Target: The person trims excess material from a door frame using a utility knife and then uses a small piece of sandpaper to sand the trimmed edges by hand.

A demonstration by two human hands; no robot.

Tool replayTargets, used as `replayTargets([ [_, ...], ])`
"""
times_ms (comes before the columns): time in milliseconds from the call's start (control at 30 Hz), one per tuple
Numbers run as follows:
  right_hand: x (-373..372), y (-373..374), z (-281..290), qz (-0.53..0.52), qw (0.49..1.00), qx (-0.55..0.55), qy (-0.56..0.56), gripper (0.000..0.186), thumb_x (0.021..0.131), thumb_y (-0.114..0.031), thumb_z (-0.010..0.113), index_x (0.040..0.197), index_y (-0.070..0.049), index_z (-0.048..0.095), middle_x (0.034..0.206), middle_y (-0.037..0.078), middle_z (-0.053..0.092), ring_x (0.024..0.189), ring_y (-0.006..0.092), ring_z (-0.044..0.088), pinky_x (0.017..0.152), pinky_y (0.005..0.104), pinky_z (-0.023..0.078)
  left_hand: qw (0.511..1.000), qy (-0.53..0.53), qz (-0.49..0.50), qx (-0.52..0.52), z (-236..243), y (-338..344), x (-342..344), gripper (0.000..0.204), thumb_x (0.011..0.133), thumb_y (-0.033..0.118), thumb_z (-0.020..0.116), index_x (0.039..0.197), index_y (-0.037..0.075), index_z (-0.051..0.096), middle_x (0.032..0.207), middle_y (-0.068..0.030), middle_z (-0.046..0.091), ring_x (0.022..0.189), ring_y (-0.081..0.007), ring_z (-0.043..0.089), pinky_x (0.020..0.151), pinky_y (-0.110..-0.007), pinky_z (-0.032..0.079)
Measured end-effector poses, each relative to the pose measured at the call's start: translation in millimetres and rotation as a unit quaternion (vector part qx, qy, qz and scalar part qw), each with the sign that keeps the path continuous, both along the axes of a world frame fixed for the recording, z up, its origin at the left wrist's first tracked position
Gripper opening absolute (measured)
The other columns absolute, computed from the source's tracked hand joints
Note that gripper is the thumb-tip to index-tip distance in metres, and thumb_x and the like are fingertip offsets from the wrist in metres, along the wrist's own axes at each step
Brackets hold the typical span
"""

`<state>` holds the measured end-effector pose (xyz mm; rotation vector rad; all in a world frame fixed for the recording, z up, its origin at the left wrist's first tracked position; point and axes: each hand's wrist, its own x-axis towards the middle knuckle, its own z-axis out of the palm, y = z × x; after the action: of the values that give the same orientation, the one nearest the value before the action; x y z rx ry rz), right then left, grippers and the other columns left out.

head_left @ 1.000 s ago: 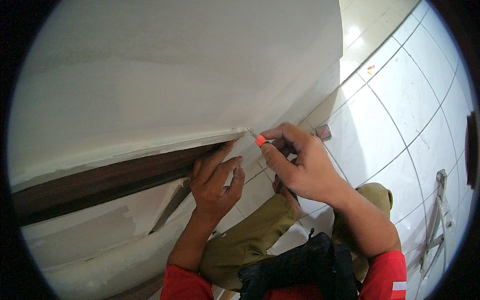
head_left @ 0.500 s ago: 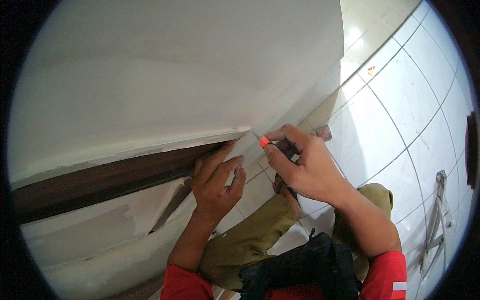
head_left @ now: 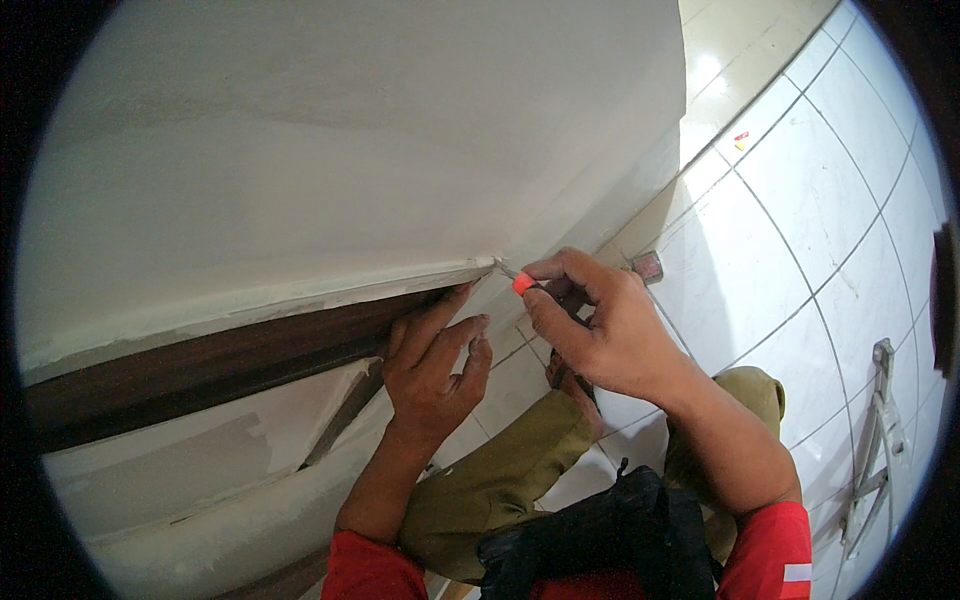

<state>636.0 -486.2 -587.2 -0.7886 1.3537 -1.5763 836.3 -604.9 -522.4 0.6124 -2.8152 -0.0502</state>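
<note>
In my right hand is a screwdriver with an orange-and-black handle and a thin metal shaft. Its tip meets the end corner of the white edge of a wall opening; most of the handle is hidden by my fingers. My left hand lies just below that corner, its fingers loosely spread and holding nothing. The fingertips rest against the dark wooden frame that runs under the white edge.
A large pale wall fills the upper left. On the white tiled floor lie a small reddish block and a red-and-yellow scrap. A metal ladder-like frame stands at the right. A black bag hangs at my waist.
The screwdriver and my right fingers have shifted slightly to the left, and the tip is now at the white edge's corner. My left hand has stayed nearly still.
</note>
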Motion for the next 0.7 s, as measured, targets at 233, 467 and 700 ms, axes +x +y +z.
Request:
replayTargets([
  [233, -7, 3, 6, 0.004, 0.999, 0.035, 0.014, 0.028, 0.099, -0.021, 0.074, 0.114, 0.002, 0.074, 0.077, 0.021, 0.071, 0.067, 0.0280, 0.073, 0.067, 0.0398, 0.056, 1.000, 0.008, -0.010, 0.004, 1, -2, -1, 0.024, 0.080, 0.002, 0.083, 0.102, 0.011, 0.082, 0.136, -0.0094, 0.077, 0.112, -0.0261, 0.074, 0.096, -0.040, 0.056],
  [467, -2, 0, 4, 0.001, 1.000, 0.009, 0.014, 0.029, 0.101, -0.022, 0.072, 0.114, 0.003, 0.074, 0.078, 0.021, 0.070, 0.068, 0.0249, 0.071, 0.067, 0.0395, 0.056, 1.000, 0.003, -0.024, 0.001, -1, -3, 2, 0.023, 0.084, 0.004, 0.081, 0.106, 0.009, 0.082, 0.140, -0.0089, 0.075, 0.111, -0.0245, 0.072, 0.093, -0.039, 0.056],
  [700, -16, 3, 3, 0.032, 0.999, 0.032, -0.027, 0.036, 0.104, -0.029, 0.073, 0.117, 0.006, 0.074, 0.082, 0.015, 0.074, 0.072, 0.0196, 0.072, 0.068, 0.0376, 0.057, 1.000, 0.007, -0.026, -0.004, 0, -4, -1, 0.022, 0.084, 0.005, 0.081, 0.106, 0.009, 0.082, 0.140, -0.0091, 0.075, 0.110, -0.0249, 0.073, 0.093, -0.040, 0.056],
])
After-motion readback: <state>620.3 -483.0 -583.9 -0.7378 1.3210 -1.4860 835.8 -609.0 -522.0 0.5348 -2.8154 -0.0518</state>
